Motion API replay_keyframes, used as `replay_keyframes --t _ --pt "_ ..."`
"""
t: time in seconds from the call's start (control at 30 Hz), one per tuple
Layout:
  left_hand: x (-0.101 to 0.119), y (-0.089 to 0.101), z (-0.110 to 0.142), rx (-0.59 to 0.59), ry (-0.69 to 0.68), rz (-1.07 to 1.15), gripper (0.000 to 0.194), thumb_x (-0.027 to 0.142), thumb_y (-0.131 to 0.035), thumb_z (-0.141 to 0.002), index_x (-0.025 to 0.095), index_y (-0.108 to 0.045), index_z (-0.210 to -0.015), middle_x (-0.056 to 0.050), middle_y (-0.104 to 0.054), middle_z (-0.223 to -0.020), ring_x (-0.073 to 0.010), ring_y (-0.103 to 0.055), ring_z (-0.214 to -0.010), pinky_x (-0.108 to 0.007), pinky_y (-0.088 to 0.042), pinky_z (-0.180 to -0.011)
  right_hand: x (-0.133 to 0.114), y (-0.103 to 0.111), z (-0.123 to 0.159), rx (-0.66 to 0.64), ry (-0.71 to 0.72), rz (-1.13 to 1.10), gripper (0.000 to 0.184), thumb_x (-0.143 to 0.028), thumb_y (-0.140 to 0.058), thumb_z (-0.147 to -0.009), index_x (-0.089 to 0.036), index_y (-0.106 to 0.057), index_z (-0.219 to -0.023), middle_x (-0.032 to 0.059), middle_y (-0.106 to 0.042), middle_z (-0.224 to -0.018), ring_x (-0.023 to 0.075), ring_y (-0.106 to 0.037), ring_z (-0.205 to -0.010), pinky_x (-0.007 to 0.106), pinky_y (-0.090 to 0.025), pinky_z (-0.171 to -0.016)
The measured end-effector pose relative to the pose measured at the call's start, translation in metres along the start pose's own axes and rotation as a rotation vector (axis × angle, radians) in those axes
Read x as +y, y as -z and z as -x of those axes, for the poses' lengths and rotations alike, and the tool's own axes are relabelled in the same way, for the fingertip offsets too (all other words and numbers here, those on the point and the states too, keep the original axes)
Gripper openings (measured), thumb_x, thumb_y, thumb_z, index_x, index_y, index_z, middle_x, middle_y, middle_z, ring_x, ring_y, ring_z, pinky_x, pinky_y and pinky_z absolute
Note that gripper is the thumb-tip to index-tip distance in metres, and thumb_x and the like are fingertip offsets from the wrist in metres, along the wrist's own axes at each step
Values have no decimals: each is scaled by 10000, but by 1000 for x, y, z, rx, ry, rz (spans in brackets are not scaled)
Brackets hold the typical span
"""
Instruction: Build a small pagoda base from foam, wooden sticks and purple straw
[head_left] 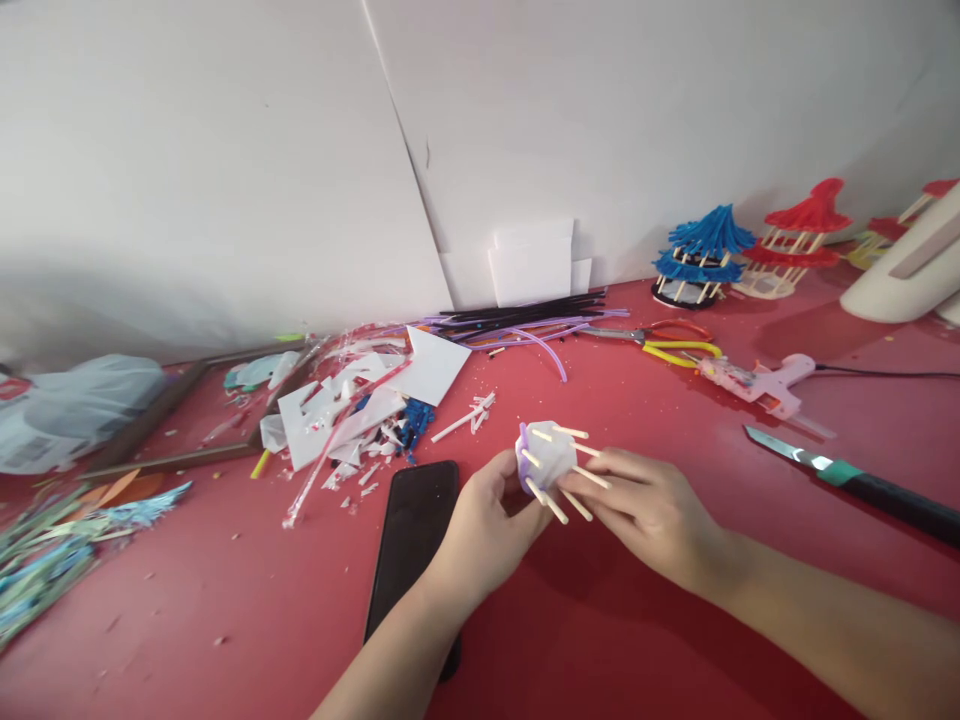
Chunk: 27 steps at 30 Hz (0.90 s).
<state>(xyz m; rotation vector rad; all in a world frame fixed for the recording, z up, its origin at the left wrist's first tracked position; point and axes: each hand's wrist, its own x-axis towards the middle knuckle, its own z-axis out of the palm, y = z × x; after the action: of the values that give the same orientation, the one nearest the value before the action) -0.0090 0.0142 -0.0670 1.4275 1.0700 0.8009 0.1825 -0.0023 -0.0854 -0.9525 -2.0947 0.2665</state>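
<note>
Between my hands is a small white disc [553,458] with several pale wooden sticks standing out of it towards me. A purple strip, perhaps a pipe cleaner [523,450], runs along its left edge. My left hand [491,525] grips the disc from the left and below, with the thumb bent and some fingers hidden behind it. My right hand [660,510] is closed at the disc's right side, fingertips among the sticks. Whether it pinches a stick or the rim is hard to make out.
A black phone [412,540] lies under my left forearm. To the right are a cutter knife [847,475], a pink glue gun [772,385] and yellow-and-red-handled scissors [675,345]. Paper scraps [352,400] spread at left. Blue [705,255] and red [799,240] pagoda models stand behind.
</note>
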Motion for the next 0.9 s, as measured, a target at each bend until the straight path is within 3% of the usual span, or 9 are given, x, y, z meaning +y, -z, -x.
replay_keyframes --t 0.13,0.4,0.53,0.63,0.7,0.8,0.9 --pt "0 0 1 22 -13 -64 193 222 -657 -777 160 -643 -960 -58 -717 -964 -223 -660 -919 -291 -499 -799 1 -1 0 1 8 -26 263 -104 -501 -908 -219 -690 -1050 35 -655 -803 116 -619 -694 214 -488 -616" --pt "2 0 0 71 -48 64 223 269 -668 -801 156 -642 -991 -61 -706 -955 -206 -653 -928 -279 -498 -818 1 2 4 71 -19 24 232 -117 -535 -892 -184 -633 -1091 42 -664 -792 128 -618 -689 240 -509 -648" --pt "3 3 -2 204 -36 83 266 291 -660 -800 164 -634 -1033 -46 -694 -916 -208 -652 -934 -273 -502 -800 2 8 4 36 -231 -47 80 -192 -554 -877 -193 -634 -881 12 -638 -725 105 -571 -587 207 -458 -536" --pt "0 4 -1 262 -100 -17 260 212 -658 -777 182 -632 -1033 -36 -694 -941 -199 -644 -929 -260 -495 -792 -5 16 0 -80 -490 -287 213 -276 -513 -906 -198 -542 -710 -51 -460 -549 76 -413 -456 186 -351 -416" --pt "-2 4 1 263 -146 -111 228 176 -657 -760 193 -629 -986 -23 -691 -904 -186 -645 -863 -255 -496 -762 -13 20 -1 -84 -584 -456 270 -325 -469 -933 -201 -502 -696 -58 -385 -541 77 -364 -457 184 -323 -397" --pt "-3 3 4 278 -202 -247 161 154 -658 -742 194 -611 -890 -9 -686 -834 -176 -648 -794 -254 -494 -752 -27 21 0 -37 -538 -481 264 -323 -442 -951 -201 -531 -734 -52 -380 -559 80 -356 -471 189 -315 -396" --pt "-2 2 6 333 -213 -333 169 146 -662 -724 198 -606 -875 -7 -690 -816 -184 -660 -795 -253 -490 -748 -37 15 3 61 -379 -284 129 -231 -495 -929 -199 -584 -841 -49 -452 -569 72 -394 -462 195 -344 -418"
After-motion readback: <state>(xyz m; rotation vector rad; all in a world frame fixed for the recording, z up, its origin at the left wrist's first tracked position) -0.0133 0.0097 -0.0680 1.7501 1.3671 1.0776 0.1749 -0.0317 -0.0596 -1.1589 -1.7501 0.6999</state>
